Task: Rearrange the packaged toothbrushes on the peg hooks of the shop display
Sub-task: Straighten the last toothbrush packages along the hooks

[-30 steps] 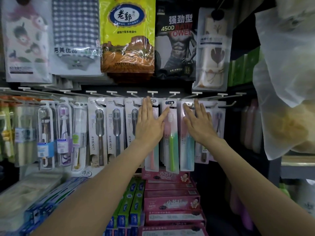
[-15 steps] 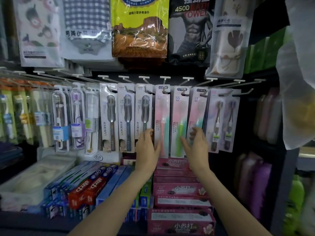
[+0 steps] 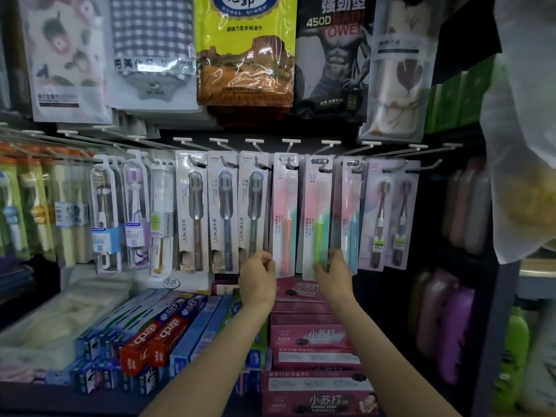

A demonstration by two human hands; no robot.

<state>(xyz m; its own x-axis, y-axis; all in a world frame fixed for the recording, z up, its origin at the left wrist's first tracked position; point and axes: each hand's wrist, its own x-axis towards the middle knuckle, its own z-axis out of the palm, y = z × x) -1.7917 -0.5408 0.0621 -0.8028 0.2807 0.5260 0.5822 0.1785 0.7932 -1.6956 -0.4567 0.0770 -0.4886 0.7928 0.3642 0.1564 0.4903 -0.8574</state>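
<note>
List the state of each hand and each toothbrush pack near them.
left hand: fingers at the pink pack's bottom edge
right hand: pinching the green pack's bottom
pink toothbrush pack: hanging on its hook
green toothbrush pack: hanging, lower end held
blue toothbrush pack: hanging, untouched

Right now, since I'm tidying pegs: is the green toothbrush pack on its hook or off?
On. The green toothbrush pack hangs from its peg hook; the right hand touches its bottom edge.

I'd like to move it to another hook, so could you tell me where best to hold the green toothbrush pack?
Grip the green toothbrush pack by its free bottom edge, coming from below and in front. It hangs flat and upright from its peg hook, with neighbours close on both sides, so probably only the lower end is easy to pinch. The right hand is there already.
</note>
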